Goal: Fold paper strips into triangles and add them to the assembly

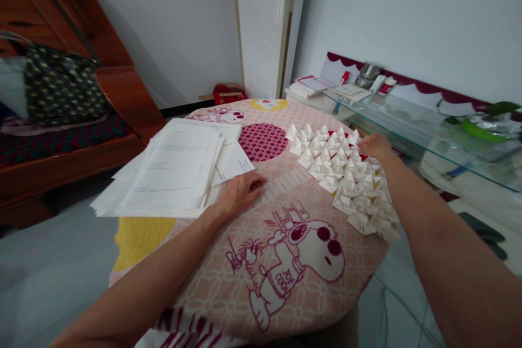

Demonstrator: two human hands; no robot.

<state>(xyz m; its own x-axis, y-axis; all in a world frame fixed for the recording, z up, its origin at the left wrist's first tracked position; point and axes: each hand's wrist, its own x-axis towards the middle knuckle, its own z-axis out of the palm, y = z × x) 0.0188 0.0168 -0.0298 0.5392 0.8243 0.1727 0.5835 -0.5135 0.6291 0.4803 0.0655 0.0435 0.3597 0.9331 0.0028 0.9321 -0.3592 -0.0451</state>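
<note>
Head view: we are listing what is lying on the round table, which is covered by a cartoon-print cloth [285,261].

Item one: the folded paper pieces [346,179]. Dozens of small white peaked shapes are sitting packed edge to edge in a band along the right side of the cloth, running from far to near. We are counting these as the finished share.

Item two: the stack of flat sheets [175,168]. It is lying on the left half of the table, thick and fanned out, overhanging the near left edge. We are judging it to be the unfolded share, and a large one.

Item three: the left hand [240,190]. It is resting palm down on the cloth, fingers loosely spread, gripping nothing and touching the right edge of the stack.

Item four: the right hand [375,147]. It is reaching to the far right rim of the folded band with its fingers curled down onto the pieces. Whether it is pinching one, we cannot tell.

Surroundings: a glass shelf [408,114] on the right and a wooden bench [118,87] far left.
</note>
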